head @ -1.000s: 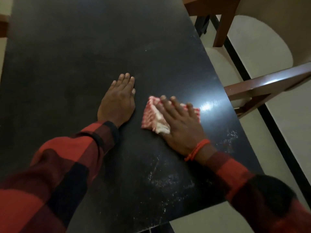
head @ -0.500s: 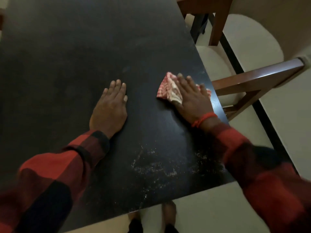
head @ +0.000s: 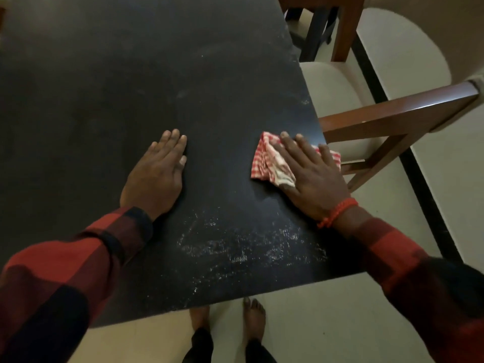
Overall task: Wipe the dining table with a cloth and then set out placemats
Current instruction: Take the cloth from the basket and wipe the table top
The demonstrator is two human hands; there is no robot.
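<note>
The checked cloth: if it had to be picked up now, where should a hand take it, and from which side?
Judging by its pose, take the checked cloth at its exposed left fold, coming from the left over the table. The right hand covers the rest, whose right end overhangs the table edge.
</note>
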